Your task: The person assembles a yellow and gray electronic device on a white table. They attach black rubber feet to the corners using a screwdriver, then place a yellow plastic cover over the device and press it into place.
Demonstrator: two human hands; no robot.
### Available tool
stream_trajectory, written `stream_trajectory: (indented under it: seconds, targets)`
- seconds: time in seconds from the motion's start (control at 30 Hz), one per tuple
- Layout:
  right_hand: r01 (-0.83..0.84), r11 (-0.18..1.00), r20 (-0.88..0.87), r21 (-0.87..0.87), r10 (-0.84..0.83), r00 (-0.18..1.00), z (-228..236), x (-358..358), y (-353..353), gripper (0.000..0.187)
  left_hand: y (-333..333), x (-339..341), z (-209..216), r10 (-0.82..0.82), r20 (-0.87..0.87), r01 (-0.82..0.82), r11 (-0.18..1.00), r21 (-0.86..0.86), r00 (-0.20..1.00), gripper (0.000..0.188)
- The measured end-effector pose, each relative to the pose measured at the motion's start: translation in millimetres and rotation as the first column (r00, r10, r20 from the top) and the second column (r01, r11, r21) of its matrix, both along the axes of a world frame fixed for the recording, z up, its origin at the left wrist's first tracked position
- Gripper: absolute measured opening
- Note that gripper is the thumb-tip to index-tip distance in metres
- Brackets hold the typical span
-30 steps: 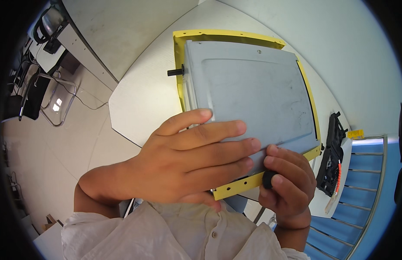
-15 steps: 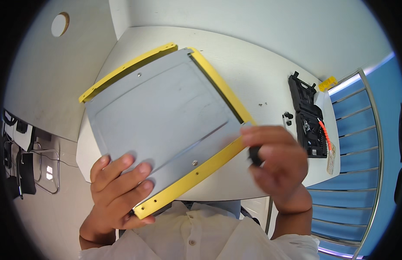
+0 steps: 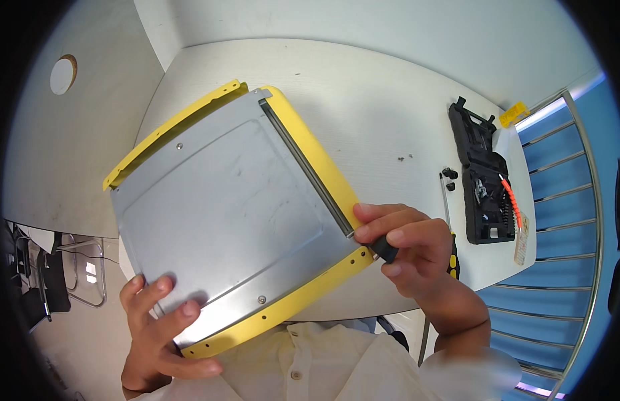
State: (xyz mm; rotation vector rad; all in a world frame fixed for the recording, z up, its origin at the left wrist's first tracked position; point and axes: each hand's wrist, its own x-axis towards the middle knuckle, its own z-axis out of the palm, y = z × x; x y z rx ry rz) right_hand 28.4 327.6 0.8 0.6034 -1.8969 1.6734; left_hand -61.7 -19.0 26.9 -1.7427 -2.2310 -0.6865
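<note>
Head view. Grey metal panel (image 3: 223, 207) with yellow flanges lies aslant between both hands, over the near part of the white worktop (image 3: 390, 120); whether it rests there, cannot tell. Left hand (image 3: 156, 327): grip clasps the near left corner, fingers on the grey face, thumb at the flange. Right hand (image 3: 410, 250): grip closed round a black knob (image 3: 385, 250) at the panel's right corner, index finger on the yellow edge. Further right: screwdriver (image 3: 453, 260), small black parts (image 3: 449, 173), open black tool case (image 3: 487, 159), orange flexible shaft (image 3: 511, 198) across it.
</note>
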Motion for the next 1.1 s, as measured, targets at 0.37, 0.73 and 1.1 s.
stream_trajectory:
  seconds: [0.37,0.73,1.1]
  targets:
    - [0.131,0.956,-0.038,0.263,-0.126,0.991,22,-7,3,0.031,3,8,5,0.055,0.064,-0.050,0.996,-0.077,0.996,0.033]
    - [0.154,0.890,-0.085,0.428,-0.130,0.988,35,-8,5,0.025,3,6,0,0.035,0.123,-0.033,0.999,-0.015,0.992,0.027]
    - [0.153,0.846,-0.067,0.511,-0.138,0.988,42,-6,2,0.026,6,6,0,0.031,0.084,-0.032,0.999,0.003,0.996,0.043]
